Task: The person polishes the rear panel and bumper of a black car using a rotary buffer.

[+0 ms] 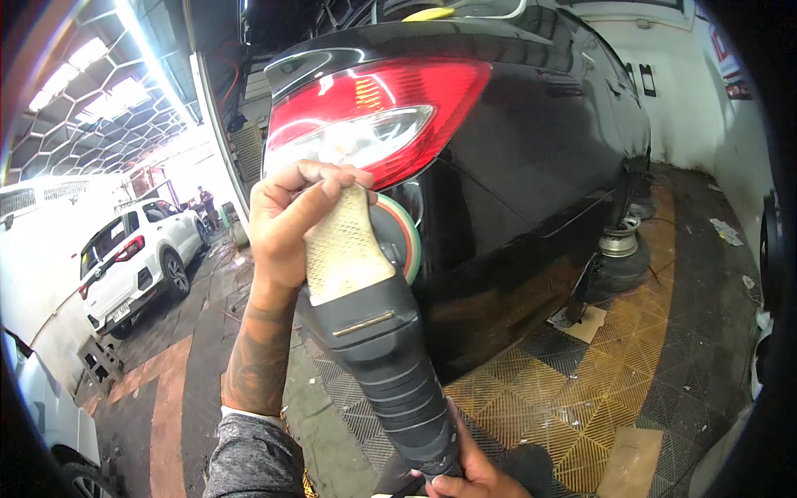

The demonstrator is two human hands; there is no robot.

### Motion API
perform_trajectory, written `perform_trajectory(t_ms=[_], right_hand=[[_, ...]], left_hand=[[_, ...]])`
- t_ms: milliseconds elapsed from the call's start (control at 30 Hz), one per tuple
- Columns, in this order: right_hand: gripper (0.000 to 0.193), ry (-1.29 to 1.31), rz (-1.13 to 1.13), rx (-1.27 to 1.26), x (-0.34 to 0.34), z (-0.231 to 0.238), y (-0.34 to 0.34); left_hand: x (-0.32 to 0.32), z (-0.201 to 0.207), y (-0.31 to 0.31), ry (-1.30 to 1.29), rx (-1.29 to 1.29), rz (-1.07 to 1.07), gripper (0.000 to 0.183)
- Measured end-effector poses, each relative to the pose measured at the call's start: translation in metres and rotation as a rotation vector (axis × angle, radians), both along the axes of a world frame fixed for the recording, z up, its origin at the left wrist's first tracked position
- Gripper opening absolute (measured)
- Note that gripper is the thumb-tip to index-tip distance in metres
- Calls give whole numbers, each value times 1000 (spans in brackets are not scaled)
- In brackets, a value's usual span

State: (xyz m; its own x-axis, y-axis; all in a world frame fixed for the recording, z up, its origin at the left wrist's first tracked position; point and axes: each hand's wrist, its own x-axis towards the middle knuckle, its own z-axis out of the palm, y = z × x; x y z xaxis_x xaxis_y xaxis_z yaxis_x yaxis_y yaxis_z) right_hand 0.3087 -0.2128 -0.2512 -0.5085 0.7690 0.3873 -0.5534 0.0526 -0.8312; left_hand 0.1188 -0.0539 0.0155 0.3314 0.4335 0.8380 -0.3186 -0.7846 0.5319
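A black car polisher (pixel 390 365) with a pale textured head cover runs up from the lower middle. My left hand (pixel 286 220) is closed over the top of its head, thumb and fingers pressed on the cover. Around the rear end of its ribbed handle my right hand (pixel 473 465) is wrapped, partly cut off by the lower edge. The green-rimmed pad (pixel 407 236) faces the black car's rear corner (pixel 452 216), just below the red and clear tail light (pixel 390 108). Whether the pad touches the paint I cannot tell.
A yellow object (pixel 429 14) lies on top of the black car. Beside the car, a wheel rim (pixel 618 241) rests on a tire (pixel 618 274). A white car (pixel 145 249) stands at the left, with a person (pixel 206 203) beyond it. Flat cardboard (pixel 631 461) lies on the tiled floor.
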Motion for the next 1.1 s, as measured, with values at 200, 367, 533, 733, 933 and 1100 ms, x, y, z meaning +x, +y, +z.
perform_trajectory(t_ms=[200, 367, 533, 733, 933, 1100], right_hand=[[100, 144, 34, -50, 32, -16, 10], [95, 69, 89, 47, 49, -27, 22], [81, 82, 59, 14, 61, 5, 20], [88, 87, 167, -28, 97, -9, 46], [100, 35, 194, 28, 120, -7, 61], [101, -86, 250, 50, 115, 8, 62]], left_hand=[[54, 5, -5, 140, 9, 139, 17], [58, 5, -9, 175, 99, 304, 20], [44, -9, -16, 4, 15, 201, 18], [86, 8, -10, 167, 59, 382, 19], [88, -1, -10, 130, 205, 522, 21], [54, -15, -18, -61, 120, 466, 23]])
